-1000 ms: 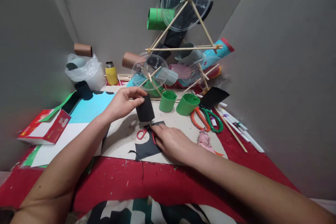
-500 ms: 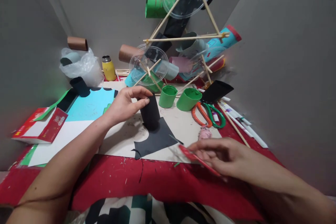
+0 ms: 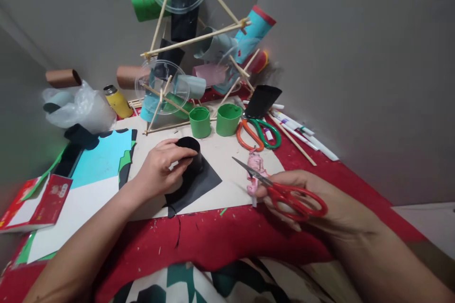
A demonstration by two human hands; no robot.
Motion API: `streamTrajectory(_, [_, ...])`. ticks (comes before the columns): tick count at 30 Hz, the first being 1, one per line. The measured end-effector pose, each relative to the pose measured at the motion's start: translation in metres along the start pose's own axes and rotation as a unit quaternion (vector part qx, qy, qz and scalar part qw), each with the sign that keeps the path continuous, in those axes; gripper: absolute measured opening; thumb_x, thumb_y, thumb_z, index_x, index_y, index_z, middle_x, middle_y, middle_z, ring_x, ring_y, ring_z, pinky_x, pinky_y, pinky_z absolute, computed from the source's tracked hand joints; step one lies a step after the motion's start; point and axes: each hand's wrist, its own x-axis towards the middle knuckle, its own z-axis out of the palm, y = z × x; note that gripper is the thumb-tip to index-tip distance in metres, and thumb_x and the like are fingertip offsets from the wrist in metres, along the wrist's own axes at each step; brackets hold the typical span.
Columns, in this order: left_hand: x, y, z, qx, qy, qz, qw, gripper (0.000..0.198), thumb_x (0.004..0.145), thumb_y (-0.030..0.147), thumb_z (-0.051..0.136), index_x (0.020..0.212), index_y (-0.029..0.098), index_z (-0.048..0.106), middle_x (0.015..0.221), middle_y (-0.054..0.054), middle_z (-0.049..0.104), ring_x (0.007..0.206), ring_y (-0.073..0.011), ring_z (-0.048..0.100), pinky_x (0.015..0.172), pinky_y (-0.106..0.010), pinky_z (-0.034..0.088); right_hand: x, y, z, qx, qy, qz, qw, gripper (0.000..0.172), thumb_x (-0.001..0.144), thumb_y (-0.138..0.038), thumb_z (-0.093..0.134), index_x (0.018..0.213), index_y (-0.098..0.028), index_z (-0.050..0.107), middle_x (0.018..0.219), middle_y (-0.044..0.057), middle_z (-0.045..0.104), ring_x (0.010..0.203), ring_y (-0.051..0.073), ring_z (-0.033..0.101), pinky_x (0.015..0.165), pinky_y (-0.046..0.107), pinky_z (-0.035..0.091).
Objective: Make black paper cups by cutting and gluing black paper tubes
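Observation:
My left hand [image 3: 159, 170] is wrapped round a black paper tube [image 3: 191, 157] that stands upright on a sheet of black paper [image 3: 199, 184] on the beige board [image 3: 227, 189]. My right hand [image 3: 313, 199] grips red-handled scissors [image 3: 284, 192] above the red cloth at the board's right end; the blades are closed and point left toward the tube. A pink glue gun [image 3: 255, 170] lies just behind the blades.
Two green paper cups [image 3: 200, 122] [image 3: 228, 119] stand behind the tube. A stick-and-tube structure [image 3: 188, 42] with clear plastic lids rises at the back. Orange and green scissors [image 3: 258, 133], pens [image 3: 302, 133], a yellow bottle [image 3: 117, 102], a plastic bag [image 3: 76, 109] and coloured paper sheets [image 3: 95, 161] lie around.
My right hand picked the red scissors off the black paper and drew them back to the right. The left hand set the black tube down on the sheet. The view swung right.

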Motion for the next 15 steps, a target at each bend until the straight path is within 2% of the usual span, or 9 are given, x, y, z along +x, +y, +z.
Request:
streamTrajectory(6, [0.002, 0.004, 0.004, 0.027, -0.015, 0.028, 0.999, 0.014, 0.093, 0.018, 0.059, 0.103, 0.022, 0.068, 0.086, -0.001, 0.079, 0.073, -0.0145, 0.073, 0.099, -0.040, 0.052, -0.003, 0.002, -0.006, 0.034, -0.004, -0.036, 0.999, 0.037, 0.066, -0.042, 0.091, 0.085, -0.013, 0.076, 0.051, -0.001, 0.056, 0.040, 0.007, 0.046, 0.039, 0.016, 0.038])
streamTrajectory(9, [0.002, 0.005, 0.005, 0.028, -0.019, 0.033, 0.999, 0.014, 0.092, 0.016, 0.060, 0.103, 0.021, 0.067, 0.084, -0.001, 0.078, 0.073, -0.0141, 0.073, 0.098, -0.039, 0.052, -0.003, 0.003, -0.011, 0.040, -0.013, -0.032, 0.999, 0.032, 0.071, -0.039, 0.088, 0.086, -0.014, 0.076, 0.052, -0.002, 0.055, 0.042, 0.007, 0.046, 0.040, 0.015, 0.038])
streamTrajectory(12, [0.001, 0.005, 0.005, 0.036, -0.011, 0.037, 0.999, 0.014, 0.091, 0.015, 0.061, 0.103, 0.022, 0.066, 0.084, -0.001, 0.078, 0.073, -0.0142, 0.073, 0.098, -0.039, 0.052, -0.002, 0.004, -0.016, 0.031, -0.021, -0.018, 0.999, 0.027, 0.072, -0.035, 0.086, 0.086, -0.015, 0.076, 0.050, -0.003, 0.052, 0.041, 0.008, 0.045, 0.039, 0.016, 0.037])
streamTrajectory(15, [0.001, 0.004, 0.006, 0.033, -0.014, 0.042, 0.998, 0.015, 0.092, 0.014, 0.061, 0.104, 0.020, 0.065, 0.084, -0.002, 0.078, 0.073, -0.0139, 0.073, 0.098, -0.039, 0.051, 0.000, 0.003, -0.016, -0.012, -0.012, -0.037, 0.999, 0.028, 0.073, -0.041, 0.084, 0.083, -0.016, 0.075, 0.048, -0.004, 0.049, 0.040, 0.009, 0.044, 0.039, 0.018, 0.036])
